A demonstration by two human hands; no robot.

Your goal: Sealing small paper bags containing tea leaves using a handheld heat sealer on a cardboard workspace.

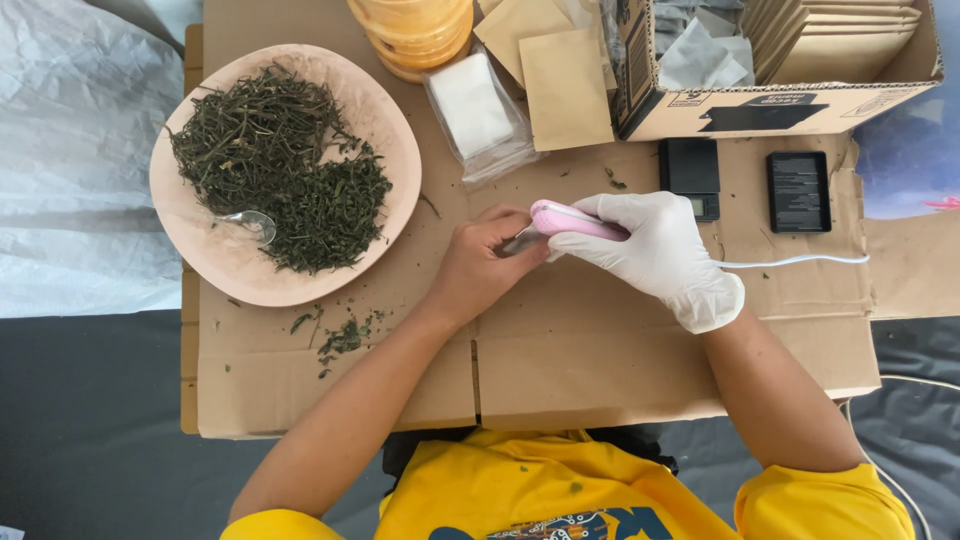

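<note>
Plate: a pale pink shallow plate (215, 265) sits at the left on the flattened cardboard sheet (600, 370); it carries a heap of dried green herb (280, 165), with a metal spoon (250, 222) lying bowl-up at the heap's lower left edge.
Crumbs: loose bits of herb (345, 338) lie on the cardboard just below the plate.
Left hand: the bare left hand (480, 265) is curled nearly closed, fingers and thumb pinching a small, partly hidden greyish piece (520, 240) held against the tip of the pink tool; what the piece is cannot be told.
Tool: a slim pink handheld tool (572, 220) lies between the two hands at the centre of the cardboard, with a white cord (800, 262) running off to the right.
Right hand: the right hand (650, 245), in a white glove, is wrapped closed round the tool's body, pressing it down.
Behind the hands: a clear packet of white squares (478, 110), tan paper pouches (560, 80) and stacked yellow lids (415, 30).
Right side: two small black scales (795, 190) sit just below an open cardboard box (780, 105) of tan envelopes.
</note>
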